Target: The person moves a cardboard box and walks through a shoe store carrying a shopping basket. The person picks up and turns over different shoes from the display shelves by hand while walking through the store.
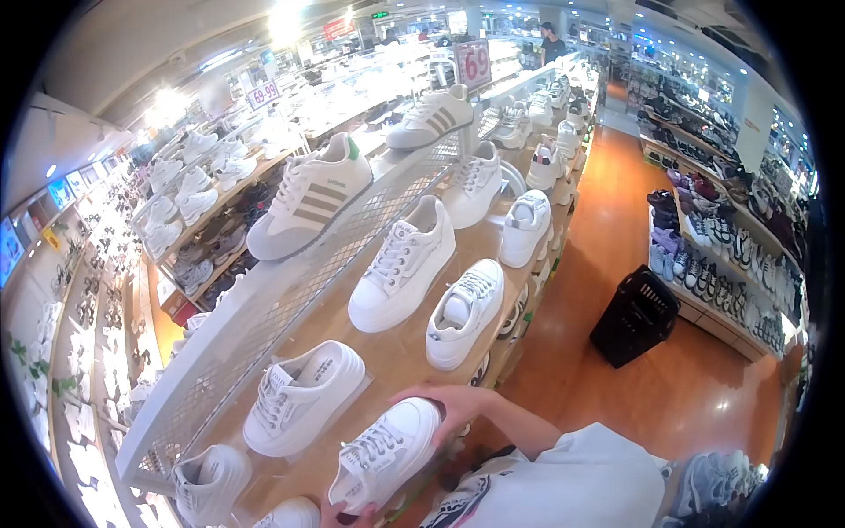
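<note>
A white lace-up sneaker [385,453] lies at the front edge of a wooden shelf, low in the view, between my two hands. My right hand [451,407] curves round its toe end. At its heel end, near the bottom of the view, the fingers of my left hand [352,516] press on the shoe. Just to the left stands a white backless shoe [304,398]. Further up the shelf are a white sneaker with its heel toward me [465,314] and a chunky white sneaker [403,264].
A metal mesh rack [290,308] runs along the shelf, with striped sneakers [314,195] on top. A black basket [634,317] stands on the orange floor. Shoe shelves line the right side. A person [552,44] stands far back.
</note>
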`<act>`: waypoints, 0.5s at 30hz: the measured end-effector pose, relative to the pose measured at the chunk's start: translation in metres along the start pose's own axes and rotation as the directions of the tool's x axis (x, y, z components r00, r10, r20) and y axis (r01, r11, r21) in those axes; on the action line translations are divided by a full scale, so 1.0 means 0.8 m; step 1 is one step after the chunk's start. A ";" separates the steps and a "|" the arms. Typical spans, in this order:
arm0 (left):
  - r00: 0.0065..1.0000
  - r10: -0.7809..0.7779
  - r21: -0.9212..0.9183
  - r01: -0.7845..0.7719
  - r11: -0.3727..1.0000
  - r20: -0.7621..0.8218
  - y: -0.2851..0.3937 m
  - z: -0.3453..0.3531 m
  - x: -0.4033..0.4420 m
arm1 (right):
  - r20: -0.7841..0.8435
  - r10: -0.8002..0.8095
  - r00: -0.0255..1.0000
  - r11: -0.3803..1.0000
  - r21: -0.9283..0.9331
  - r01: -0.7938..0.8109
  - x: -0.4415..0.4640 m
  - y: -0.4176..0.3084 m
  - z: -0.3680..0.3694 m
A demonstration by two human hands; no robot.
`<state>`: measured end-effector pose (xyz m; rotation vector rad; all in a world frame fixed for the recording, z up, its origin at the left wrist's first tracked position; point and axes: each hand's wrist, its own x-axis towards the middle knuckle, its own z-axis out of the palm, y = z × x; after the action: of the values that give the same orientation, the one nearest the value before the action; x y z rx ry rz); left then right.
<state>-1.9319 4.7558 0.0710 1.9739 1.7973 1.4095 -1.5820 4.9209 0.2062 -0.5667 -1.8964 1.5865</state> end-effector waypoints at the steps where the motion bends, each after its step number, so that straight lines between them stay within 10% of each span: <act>1: 0.994 0.044 0.254 -0.069 0.965 0.100 0.010 -0.005 0.009 | -0.007 0.027 1.000 1.000 -0.005 -0.027 0.000 0.001 0.000; 2: 0.994 0.040 0.259 -0.065 0.964 0.100 0.019 -0.004 0.017 | -0.013 0.055 0.998 0.998 -0.008 -0.055 -0.001 0.004 0.002; 4: 0.956 -0.292 -0.335 0.269 0.903 -0.018 0.040 -0.004 0.028 | -0.031 0.073 0.997 0.997 -0.016 -0.074 -0.001 0.013 0.005; 7: 0.951 -0.309 -0.558 0.260 0.788 0.007 0.082 -0.010 0.044 | -0.085 0.085 0.993 0.996 -0.016 -0.087 -0.001 0.027 0.009; 10: 0.925 -0.210 -0.366 0.324 0.872 0.317 0.081 -0.023 0.054 | -0.149 0.088 0.985 0.992 -0.079 -0.100 0.002 0.046 0.010; 15: 0.944 -0.083 -0.493 0.240 0.836 0.318 0.077 -0.017 0.054 | -0.285 0.055 0.957 0.988 -0.121 -0.093 0.002 0.046 0.018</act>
<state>-1.9031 4.7677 0.1403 1.5915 1.2437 1.3013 -1.5948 4.9189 0.1690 -0.8815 -1.7897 1.3481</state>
